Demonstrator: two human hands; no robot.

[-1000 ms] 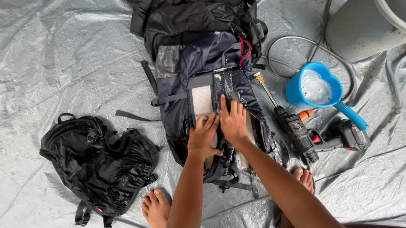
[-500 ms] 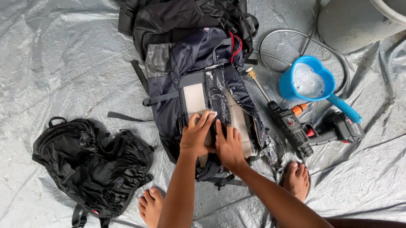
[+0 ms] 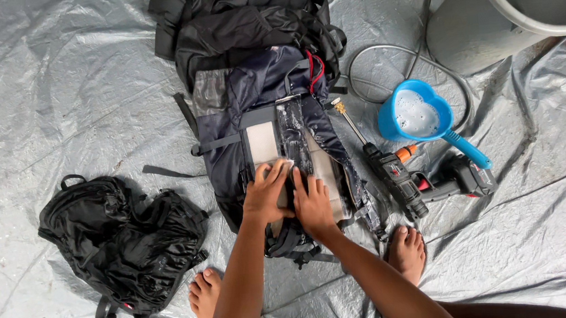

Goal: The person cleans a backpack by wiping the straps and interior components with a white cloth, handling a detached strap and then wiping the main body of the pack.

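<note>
Navy backpack (image 3: 251, 107) is lying partly soaped, wet along its back panel, while the left hand (image 3: 267, 193) and right hand (image 3: 313, 204) are pressing flat and open on it, most fabric looking unscrubbed.

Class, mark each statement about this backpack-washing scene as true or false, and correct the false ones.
1. Both hands, left hand and right hand, rest on the dark blue backpack. True.
2. The blue scoop is empty. False: it holds foamy water.
3. A black backpack lies on the tarp to the person's left, apart from the hands. True.
4. The spray gun lies on top of the black backpack. False: it lies on the tarp right of the dark blue backpack, beside the scoop.
5. The person wears shoes. False: both feet, such as the left foot, are bare.
</note>
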